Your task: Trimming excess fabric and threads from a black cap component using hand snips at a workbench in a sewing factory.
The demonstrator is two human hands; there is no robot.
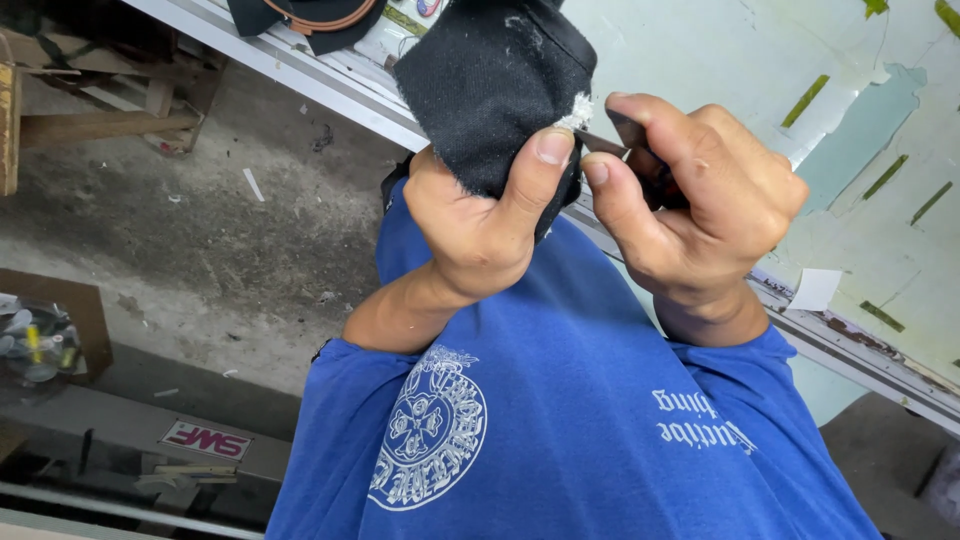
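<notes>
Both hands meet at chest height: our left hand (480,225) is fisted around the black fabric piece (495,85), thumb pressing its frayed white edge, while our right hand (690,205), just beside, pinches a small dark blade (605,145) pointing at that edge.

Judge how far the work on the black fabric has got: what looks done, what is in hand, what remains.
Done: cannot tell. In hand: the left hand grips the black fabric piece while the right hand holds a small dark tool against its frayed white edge. Left: white fraying shows there.
</notes>
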